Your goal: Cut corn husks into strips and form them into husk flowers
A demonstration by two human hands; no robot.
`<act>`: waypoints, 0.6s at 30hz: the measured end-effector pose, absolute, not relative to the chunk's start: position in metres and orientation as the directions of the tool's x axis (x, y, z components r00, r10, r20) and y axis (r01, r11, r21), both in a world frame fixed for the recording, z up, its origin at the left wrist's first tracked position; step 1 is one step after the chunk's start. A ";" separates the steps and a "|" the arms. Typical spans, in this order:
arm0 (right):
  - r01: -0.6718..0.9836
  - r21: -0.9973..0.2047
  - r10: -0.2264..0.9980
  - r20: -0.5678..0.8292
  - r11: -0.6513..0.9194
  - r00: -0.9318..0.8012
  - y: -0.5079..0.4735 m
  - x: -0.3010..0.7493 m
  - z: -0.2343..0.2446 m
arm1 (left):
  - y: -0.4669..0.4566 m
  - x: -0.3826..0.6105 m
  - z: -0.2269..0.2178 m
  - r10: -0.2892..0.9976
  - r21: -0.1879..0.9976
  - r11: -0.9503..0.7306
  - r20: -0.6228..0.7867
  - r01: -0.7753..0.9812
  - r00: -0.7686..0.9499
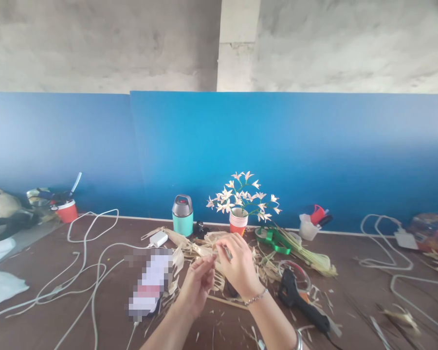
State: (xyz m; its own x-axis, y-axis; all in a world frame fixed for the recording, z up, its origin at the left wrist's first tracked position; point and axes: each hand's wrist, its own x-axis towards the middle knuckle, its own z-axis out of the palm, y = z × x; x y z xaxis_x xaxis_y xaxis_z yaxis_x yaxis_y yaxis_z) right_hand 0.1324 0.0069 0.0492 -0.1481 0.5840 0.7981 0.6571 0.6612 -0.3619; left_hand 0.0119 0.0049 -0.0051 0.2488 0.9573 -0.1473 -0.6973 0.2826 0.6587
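My left hand (199, 282) and my right hand (237, 265) meet over a heap of dry pale husk strips (190, 248) in the middle of the brown table (58, 262). Both hands are closed in a pinch. Between the right hand's fingers shows a thin grey stem or wire (227, 253), and the left fingertips touch its end with a bit of husk. A bracelet sits on my right wrist. Behind the hands stands a red paper cup (238, 221) holding a sprig of small cream husk flowers (241, 194).
A black glue gun (299, 299) lies right of my hands, a blurred phone (149, 284) to their left. White cables (91, 262) loop across the table. A teal flask (183, 215), green ribbon (273, 239), a white cup with tools (310, 224) and a blue back panel stand behind.
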 end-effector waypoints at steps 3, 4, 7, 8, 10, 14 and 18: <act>0.668 -0.363 0.598 0.786 0.650 -0.155 0.006 0.133 0.050 | 0.005 0.012 -0.004 0.958 0.675 0.280 -0.153 -0.683 0.242; 0.673 -0.361 0.604 0.780 0.645 -0.161 0.006 0.133 0.050 | 0.004 0.012 -0.003 0.960 0.680 0.275 -0.154 -0.680 0.235; 0.682 -0.358 0.611 0.774 0.638 -0.166 0.006 0.134 0.051 | 0.005 0.011 -0.001 0.973 0.704 0.229 -0.142 -0.672 0.183; 0.678 -0.367 0.610 0.777 0.637 -0.153 0.006 0.134 0.050 | 0.005 0.010 -0.001 0.979 0.721 0.201 -0.128 -0.664 0.157; 0.656 -0.414 0.614 0.784 0.630 -0.095 0.006 0.135 0.050 | 0.006 0.009 -0.001 0.990 0.770 0.135 -0.087 -0.623 0.108; 0.546 -0.605 0.711 0.703 0.579 0.026 0.009 0.137 0.050 | 0.008 0.004 -0.001 0.998 0.857 -0.061 0.057 -0.512 -0.024; 0.237 -0.863 0.894 0.440 0.446 -0.081 0.010 0.140 0.054 | 0.008 0.000 0.000 0.958 0.861 -0.287 0.247 -0.419 -0.149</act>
State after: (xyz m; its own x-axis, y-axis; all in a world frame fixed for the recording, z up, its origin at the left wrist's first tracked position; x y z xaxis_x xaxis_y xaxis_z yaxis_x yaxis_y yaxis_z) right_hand 0.1398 0.0103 0.0541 -0.0808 0.8944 0.4399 0.2374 0.4459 -0.8630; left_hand 0.0000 0.0084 0.0000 -0.1489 0.9576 0.2467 -0.4192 -0.2871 0.8613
